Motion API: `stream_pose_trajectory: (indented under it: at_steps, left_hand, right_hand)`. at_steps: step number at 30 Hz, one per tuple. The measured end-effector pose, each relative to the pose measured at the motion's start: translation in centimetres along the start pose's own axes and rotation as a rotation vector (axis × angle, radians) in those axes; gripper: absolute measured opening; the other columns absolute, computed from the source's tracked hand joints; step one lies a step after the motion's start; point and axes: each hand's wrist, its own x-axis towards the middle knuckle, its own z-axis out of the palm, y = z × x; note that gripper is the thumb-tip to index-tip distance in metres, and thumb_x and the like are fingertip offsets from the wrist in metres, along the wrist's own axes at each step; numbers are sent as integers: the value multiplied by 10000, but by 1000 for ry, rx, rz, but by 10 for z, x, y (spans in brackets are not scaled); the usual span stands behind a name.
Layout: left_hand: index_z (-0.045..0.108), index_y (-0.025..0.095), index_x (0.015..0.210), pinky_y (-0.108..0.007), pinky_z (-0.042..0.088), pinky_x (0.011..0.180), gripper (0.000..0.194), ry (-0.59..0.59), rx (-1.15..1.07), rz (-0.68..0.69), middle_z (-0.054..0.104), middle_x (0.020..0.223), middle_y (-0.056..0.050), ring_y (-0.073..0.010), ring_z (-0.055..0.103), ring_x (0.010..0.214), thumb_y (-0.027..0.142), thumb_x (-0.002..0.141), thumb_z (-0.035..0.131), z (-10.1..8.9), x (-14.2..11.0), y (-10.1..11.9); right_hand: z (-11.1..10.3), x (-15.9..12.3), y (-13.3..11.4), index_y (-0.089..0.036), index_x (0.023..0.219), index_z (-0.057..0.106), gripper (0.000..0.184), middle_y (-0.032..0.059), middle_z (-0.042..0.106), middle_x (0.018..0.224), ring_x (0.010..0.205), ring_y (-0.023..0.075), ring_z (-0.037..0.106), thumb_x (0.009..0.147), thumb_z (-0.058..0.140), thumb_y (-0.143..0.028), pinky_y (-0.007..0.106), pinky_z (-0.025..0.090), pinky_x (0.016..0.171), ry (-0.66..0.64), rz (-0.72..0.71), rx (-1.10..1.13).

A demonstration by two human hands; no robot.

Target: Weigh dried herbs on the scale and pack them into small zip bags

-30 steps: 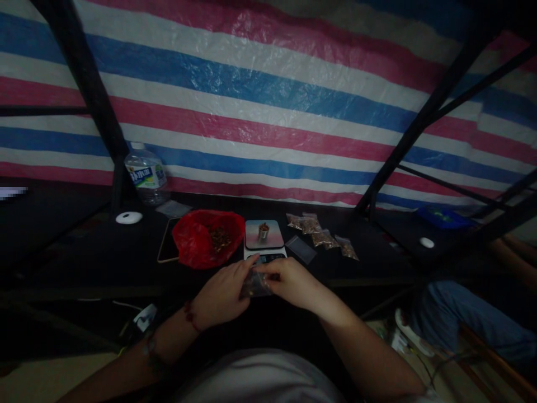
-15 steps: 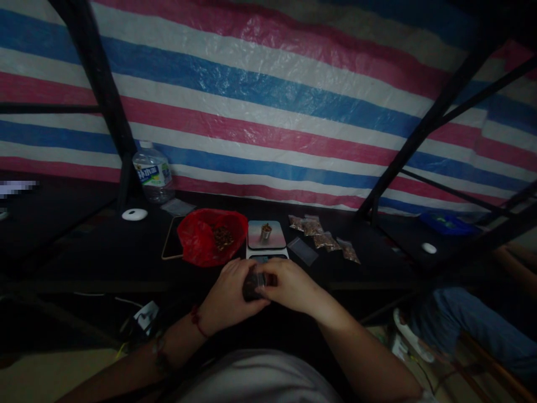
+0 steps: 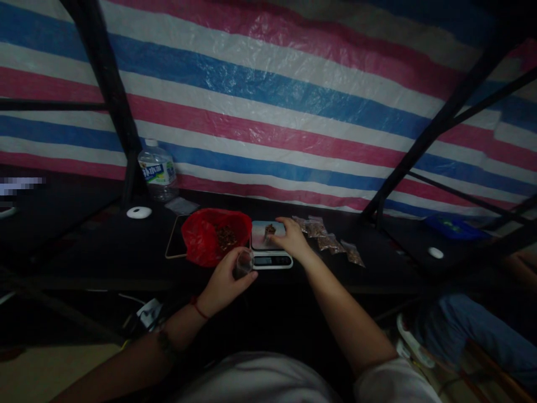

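A clear small plastic bag, its mouth spread round, is held by my left hand with thumb and fingers curled about it. It is just in front of a red plastic bag containing loose brown dried pieces. On the pan of a white digital scale stands a small metal cup heaped with the same kind of pieces. My right hand has its thumb and forefinger about the cup, the thumb at its near side. The scale's display faces me; its digits are unreadable.
Several filled small bags lie right of the scale. A phone-like flat object lies partly under the red bag. Behind are flat clear bags, a plastic bottle and a white oval object. Another person's leg is at right.
The small bag's mouth has been opened, and it stays in my left hand. My right hand has left it and moved forward to the cup on the scale, uncovering the scale's display.
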Motion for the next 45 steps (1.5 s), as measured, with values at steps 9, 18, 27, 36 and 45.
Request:
stream_pose_trajectory:
  at_steps: [9, 18, 27, 36, 45]
  left_hand:
    - [509, 172, 1153, -375, 478, 874, 479, 45, -187, -68, 608, 980, -67, -220, 592, 941, 414, 754, 616, 0, 6, -9]
    - [532, 167, 1140, -389, 472, 903, 466, 8, -153, -99, 627, 985, -66, -215, 601, 947, 386, 743, 642, -2, 10, -16]
    - [553, 155, 1208, -416, 474, 939, 543, -5, 48, -46, 654, 1104, -102, -242, 621, 1009, 365, 724, 681, -4, 7, -11]
    - [562, 152, 1201, -403, 483, 942, 533, -72, 181, 0, 645, 1156, -114, -248, 617, 1051, 376, 733, 685, -6, 5, -6]
    - [565, 159, 1200, -415, 467, 961, 552, -84, 264, 49, 636, 1184, -118, -258, 600, 1081, 402, 723, 697, -6, 6, -8]
  right_hand:
    - [22, 9, 22, -140, 1051, 642, 398, 94, 690, 1002, 906, 191, 639, 677, 720, -251, 340, 475, 854, -124, 91, 43]
    - [9, 2, 8, -158, 1029, 607, 385, 65, 678, 996, 922, 173, 634, 662, 691, -240, 339, 479, 867, -48, 122, 355]
    - [-12, -35, -33, -186, 1043, 580, 419, 55, 675, 978, 866, 164, 653, 647, 708, -231, 325, 511, 819, -112, 161, 687]
    - [-18, -49, -25, -197, 1115, 547, 494, 59, 653, 1029, 917, 172, 639, 653, 719, -226, 335, 504, 833, -190, 164, 752]
    - [-21, -53, -29, -218, 1152, 532, 529, 63, 609, 1084, 941, 175, 632, 664, 736, -235, 329, 506, 838, -172, 153, 766]
